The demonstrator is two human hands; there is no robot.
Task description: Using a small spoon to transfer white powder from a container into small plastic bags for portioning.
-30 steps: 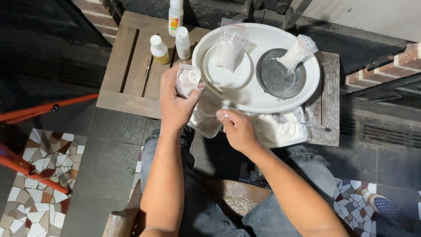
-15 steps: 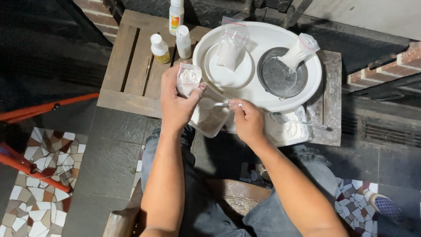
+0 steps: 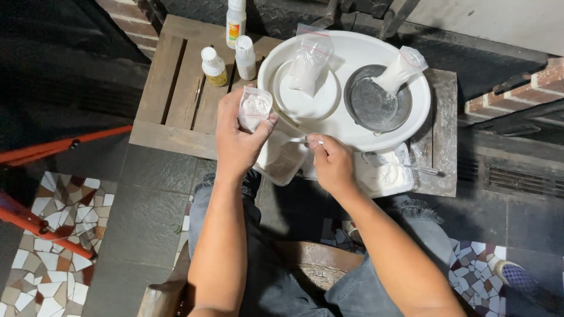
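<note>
1. Since the earlier frames, the right hand [image 3: 330,164] has drawn up and to the right from below the tray's near rim, bringing the small spoon [image 3: 294,140] level beside the left hand [image 3: 238,136]; the left hand and its bag have hardly shifted.
2. Left hand's fingers are clamped on a small clear bag of white powder [image 3: 254,109], held upright over the near-left edge of the wooden crate table [image 3: 176,88], thumb on the right face of the bag.
3. Right hand's fingers are pinched together on the spoon handle; the spoon's long axis runs left to right, its bowl pointing left toward the left hand.
4. Key relation: the bag's mouth lies up and to the left of the spoon bowl, just beside it; the right hand is the nearer one to bridge that gap.
5. Below both hands sits a clear plastic tub [image 3: 282,163], partly under the rim of the round white tray [image 3: 411,126].
6. On the tray lie a white plate with a larger powder bag [image 3: 308,64] and a grey metal dish [image 3: 376,105] with another bag leaning in it.
7. Hard to tell: whether the spoon bowl carries powder, since the left thumb covers part of it, and whether the small bag's mouth is open. The tub's contents are murky.
</note>
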